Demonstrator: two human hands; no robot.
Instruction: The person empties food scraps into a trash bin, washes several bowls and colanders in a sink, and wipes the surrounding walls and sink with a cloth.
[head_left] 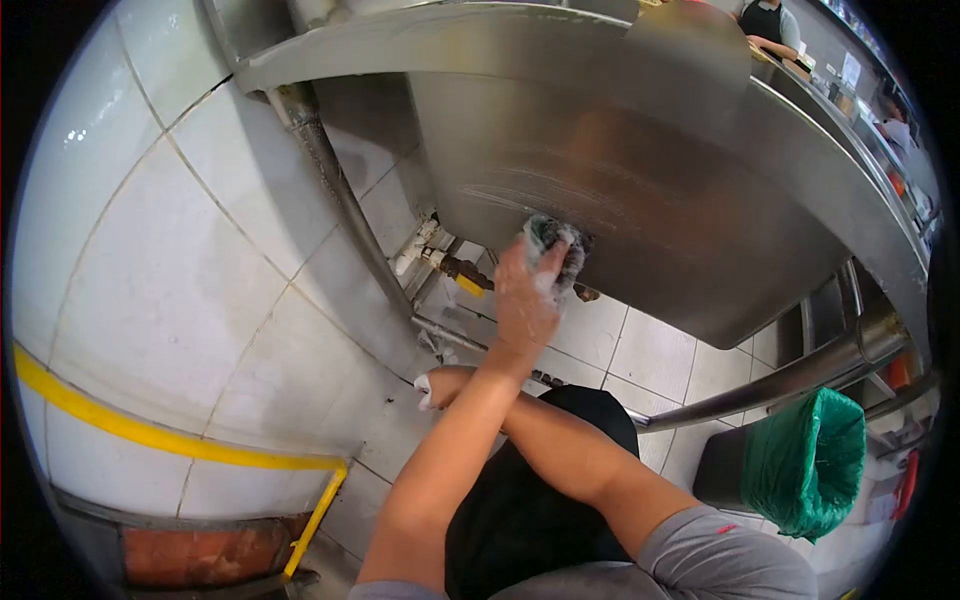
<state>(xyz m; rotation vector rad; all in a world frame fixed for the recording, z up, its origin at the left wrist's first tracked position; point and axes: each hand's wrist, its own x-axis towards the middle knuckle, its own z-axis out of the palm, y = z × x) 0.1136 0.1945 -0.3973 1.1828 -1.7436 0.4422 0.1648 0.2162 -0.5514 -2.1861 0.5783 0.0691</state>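
Observation:
My left hand (527, 295) is closed around a soapy scouring pad (570, 250), dark with some green and covered in white foam. It presses the pad against the lower part of a stainless steel panel (630, 210), where wet, foamy streaks show. My right forearm crosses beneath the left one. The right hand (448, 386) is low, near the tiled wall, partly hidden by my left forearm. Something white, foam or a cloth, shows at its fingers; I cannot make out which.
Behind the panel's lower left are a pipe with a yellow valve handle (468, 285) and a metal leg (340, 180). A bin with a green liner (805, 465) stands at right. A yellow rail (180, 440) runs along the left wall. Other people are at the top right.

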